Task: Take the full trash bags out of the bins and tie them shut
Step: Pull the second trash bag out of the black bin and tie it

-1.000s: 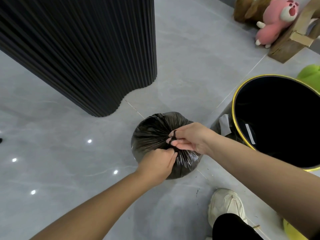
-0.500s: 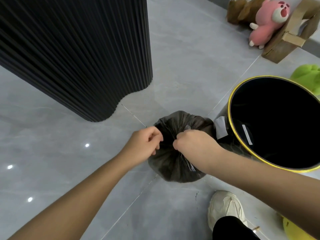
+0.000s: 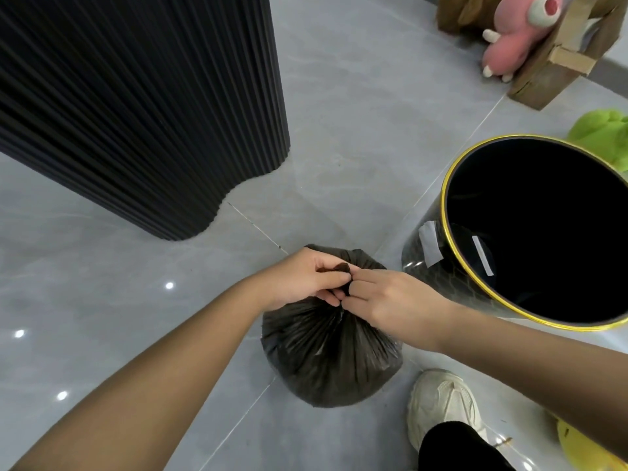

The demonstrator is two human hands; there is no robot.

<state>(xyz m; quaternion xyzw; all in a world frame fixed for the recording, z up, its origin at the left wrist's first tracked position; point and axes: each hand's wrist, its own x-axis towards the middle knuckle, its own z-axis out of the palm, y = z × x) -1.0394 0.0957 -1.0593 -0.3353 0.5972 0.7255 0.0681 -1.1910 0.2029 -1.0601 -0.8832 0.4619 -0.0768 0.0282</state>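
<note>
**Work item.** The black trash bag [image 3: 331, 355] stood on the grey tiled floor [image 3: 356, 130], outside the bin [image 3: 441, 283] and just beside its left wall. The bag's mouth was gathered into a twisted neck at the top, with pleats running down from it.

**Left hand.** The left hand [image 3: 299, 278] sat over the bag's top, on the far side of the neck from the bin. The forearm reached in from the lower left. The fingers were curled and the thumb and forefinger pinched the twisted plastic; a short dark end stuck out above them.

**Right hand.** The right hand [image 3: 390, 300] lay between the neck and the bin, back of the hand facing up. The forearm passed in front of the bin. The fingers pointed away from the bin and their tips closed on the neck, touching the left fingertips.

**Surroundings.** The bin stood upright, black with a gold rim. A white shoe [image 3: 441, 402] was planted in front of the bin. A black fluted panel [image 3: 136, 96] stood well to its left. A pink plush toy [image 3: 516, 32] lay well beyond the bin.
</note>
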